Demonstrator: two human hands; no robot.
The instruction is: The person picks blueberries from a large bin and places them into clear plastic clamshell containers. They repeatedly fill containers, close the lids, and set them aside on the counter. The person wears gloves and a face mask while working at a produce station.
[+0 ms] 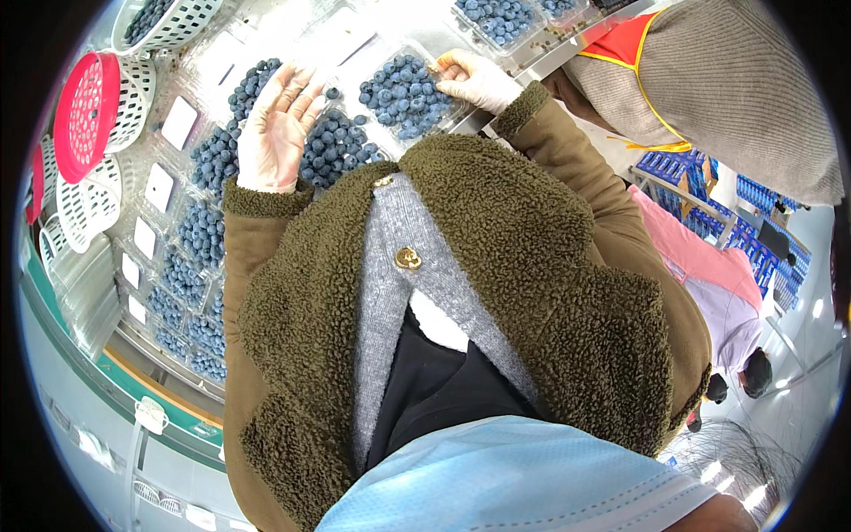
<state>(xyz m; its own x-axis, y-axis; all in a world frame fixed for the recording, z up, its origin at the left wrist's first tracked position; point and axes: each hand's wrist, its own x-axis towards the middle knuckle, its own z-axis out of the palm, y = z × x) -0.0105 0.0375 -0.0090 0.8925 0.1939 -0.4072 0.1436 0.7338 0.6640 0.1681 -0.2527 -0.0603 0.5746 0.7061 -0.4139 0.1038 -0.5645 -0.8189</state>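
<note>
In the head view, the right hand (474,78) is narrow, fingertips at the near-right rim of a clear tub (456,113); whether they pinch the rim or a berry, I cannot tell. The blueberries (403,93) in that tub lie just left of this hand. The left hand (277,133) is spread loosely, palm up, nothing visible on it; a loose berry (332,93) sits just right of its fingers. A light touch at the rim, disturbing few berries, seems best.
</note>
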